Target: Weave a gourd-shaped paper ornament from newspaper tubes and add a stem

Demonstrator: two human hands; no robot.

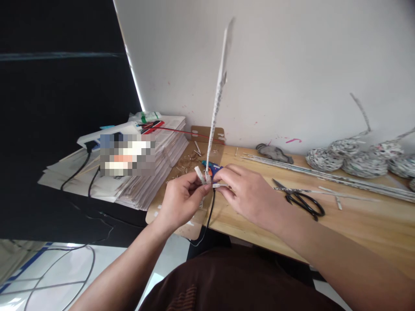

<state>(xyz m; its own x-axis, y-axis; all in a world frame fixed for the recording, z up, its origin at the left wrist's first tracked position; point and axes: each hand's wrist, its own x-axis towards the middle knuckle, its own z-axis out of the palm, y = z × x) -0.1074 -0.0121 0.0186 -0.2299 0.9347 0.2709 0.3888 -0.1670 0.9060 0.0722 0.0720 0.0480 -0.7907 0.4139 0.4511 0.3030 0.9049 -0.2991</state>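
My left hand (183, 198) pinches the base of a long rolled newspaper stick (215, 114), which rises upright and slightly tilted above my fingers. Short folded ends of paper (199, 174) poke out around its base. From the other side, my right hand (248, 190) pinches a short flat paper end (220, 185) pointing right. Just behind my fingers lies a blue glue gun (216, 168), partly hidden by my right hand. My fingertips cover the joint where the paper pieces meet.
Black-handled scissors (304, 206) and thin paper sticks (308, 172) lie on the wooden table (246, 216). Several woven paper balls (365, 164) sit at right, a grey cloth (274, 153) by the wall. Stacked paper (162, 160) bears a power strip (110, 134) at left; cables hang down.
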